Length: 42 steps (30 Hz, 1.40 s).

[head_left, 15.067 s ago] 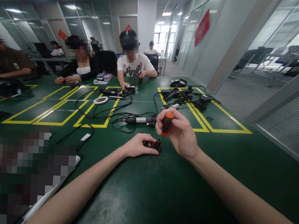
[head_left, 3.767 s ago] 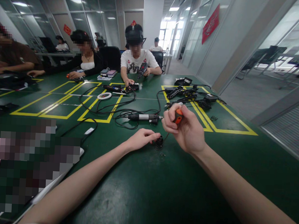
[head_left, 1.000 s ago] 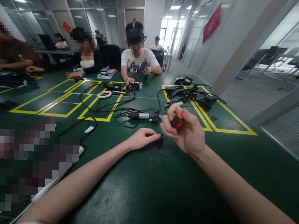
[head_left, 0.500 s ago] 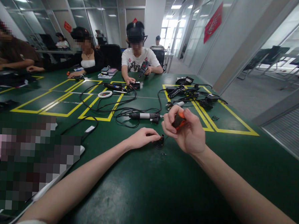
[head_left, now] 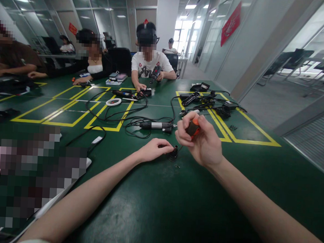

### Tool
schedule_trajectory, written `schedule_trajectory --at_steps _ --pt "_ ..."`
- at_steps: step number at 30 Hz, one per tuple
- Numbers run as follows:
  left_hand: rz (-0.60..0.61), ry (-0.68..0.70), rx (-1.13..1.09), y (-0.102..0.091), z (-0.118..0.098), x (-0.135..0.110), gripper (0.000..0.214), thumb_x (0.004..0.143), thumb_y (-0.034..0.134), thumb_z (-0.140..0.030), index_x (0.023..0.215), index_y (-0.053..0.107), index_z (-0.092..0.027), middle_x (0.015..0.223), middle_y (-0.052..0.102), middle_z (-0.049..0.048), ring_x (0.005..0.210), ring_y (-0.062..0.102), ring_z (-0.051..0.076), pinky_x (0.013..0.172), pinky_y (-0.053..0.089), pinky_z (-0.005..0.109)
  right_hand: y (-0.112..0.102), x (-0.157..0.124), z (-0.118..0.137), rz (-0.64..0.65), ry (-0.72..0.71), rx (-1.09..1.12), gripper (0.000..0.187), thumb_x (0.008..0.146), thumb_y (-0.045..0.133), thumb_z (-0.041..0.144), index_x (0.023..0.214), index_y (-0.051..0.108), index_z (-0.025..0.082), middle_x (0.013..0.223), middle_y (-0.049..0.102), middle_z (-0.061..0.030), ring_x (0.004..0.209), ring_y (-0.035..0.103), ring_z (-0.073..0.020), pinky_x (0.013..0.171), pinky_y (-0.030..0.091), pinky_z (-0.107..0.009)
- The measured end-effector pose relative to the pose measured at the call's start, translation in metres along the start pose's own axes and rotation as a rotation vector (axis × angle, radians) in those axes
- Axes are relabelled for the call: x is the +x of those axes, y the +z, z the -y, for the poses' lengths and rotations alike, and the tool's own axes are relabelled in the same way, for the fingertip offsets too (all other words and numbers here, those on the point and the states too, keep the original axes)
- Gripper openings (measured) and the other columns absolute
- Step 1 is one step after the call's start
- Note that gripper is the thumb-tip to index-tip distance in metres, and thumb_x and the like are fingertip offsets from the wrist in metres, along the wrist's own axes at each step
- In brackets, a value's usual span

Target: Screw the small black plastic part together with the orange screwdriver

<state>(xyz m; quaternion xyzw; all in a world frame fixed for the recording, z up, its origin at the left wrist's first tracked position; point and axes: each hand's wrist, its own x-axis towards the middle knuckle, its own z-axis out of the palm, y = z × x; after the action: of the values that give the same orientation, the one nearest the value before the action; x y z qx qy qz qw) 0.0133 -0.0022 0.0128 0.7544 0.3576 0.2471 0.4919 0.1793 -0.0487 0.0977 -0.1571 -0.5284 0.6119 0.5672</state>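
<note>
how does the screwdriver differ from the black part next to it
Colour: the screwdriver has an orange and dark handle, while the black part looks dark all over.
Pose: the screwdriver is tilted, its handle raised above the table; the black part sits on the table, a short tube pointing up.
Hold: the right hand grips the screwdriver; the left hand is at the black part.

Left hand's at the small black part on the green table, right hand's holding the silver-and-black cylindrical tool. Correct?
Not quite: the right hand holds the orange-and-black screwdriver. The head view shows the silver-and-black cylindrical tool lying on the green table. The left hand is at the small black part, as you say.
</note>
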Motion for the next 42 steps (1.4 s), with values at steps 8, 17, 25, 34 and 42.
schedule_trajectory --at_steps 8,17,25,34,42 --pt "0.003 0.028 0.006 0.0004 0.002 -0.0001 0.028 0.092 0.062 -0.036 0.088 0.077 -0.012 0.082 0.073 0.0025 0.076 0.06 0.016 0.075 0.045 0.025 0.001 -0.0018 -0.0008 -0.007 -0.003 0.003 0.04 0.091 0.069 0.058 0.082 0.051 0.024 0.054 0.037 0.0096 0.044 0.018 -0.0067 0.041 0.014 -0.019" --pt "0.015 0.019 0.018 -0.0004 0.0064 0.0005 0.033 0.093 0.062 -0.041 0.098 0.08 -0.013 0.094 0.077 0.0054 0.086 0.063 0.019 0.081 0.047 0.027 0.0041 -0.0004 0.0028 0.059 0.09 -0.033 0.056 0.095 0.059 0.065 0.062 0.055 0.02 0.049 0.032 0.0063 0.043 0.025 -0.0089 0.042 0.02 -0.024" --pt "0.008 0.06 0.035 0.0007 0.0046 -0.0001 0.031 0.093 0.061 -0.038 0.089 0.077 -0.012 0.087 0.074 0.0047 0.081 0.062 0.018 0.077 0.045 0.026 -0.0008 -0.0027 0.0018 0.044 0.069 0.005 0.049 0.089 0.063 0.068 0.073 0.053 0.023 0.046 0.028 0.0102 0.042 0.014 -0.008 0.043 0.02 -0.023" --pt "0.017 0.052 0.067 0.0007 0.0041 -0.0034 0.027 0.083 0.072 -0.032 0.101 0.078 -0.012 0.085 0.071 0.0026 0.076 0.058 0.015 0.071 0.044 0.024 0.0018 0.0008 0.0035 0.046 0.046 -0.031 0.048 0.094 0.062 0.061 0.067 0.055 0.021 0.047 0.039 0.0062 0.042 0.028 -0.0093 0.043 0.024 -0.024" --pt "-0.008 0.058 0.094 0.0037 0.0037 -0.0054 0.032 0.072 0.083 -0.031 0.099 0.076 -0.014 0.078 0.065 -0.0015 0.07 0.053 0.012 0.069 0.044 0.023 -0.0027 0.0008 0.003 0.042 0.066 0.017 0.058 0.093 0.056 0.072 0.064 0.051 0.021 0.047 0.025 0.0093 0.041 0.015 -0.0074 0.041 0.018 -0.023"
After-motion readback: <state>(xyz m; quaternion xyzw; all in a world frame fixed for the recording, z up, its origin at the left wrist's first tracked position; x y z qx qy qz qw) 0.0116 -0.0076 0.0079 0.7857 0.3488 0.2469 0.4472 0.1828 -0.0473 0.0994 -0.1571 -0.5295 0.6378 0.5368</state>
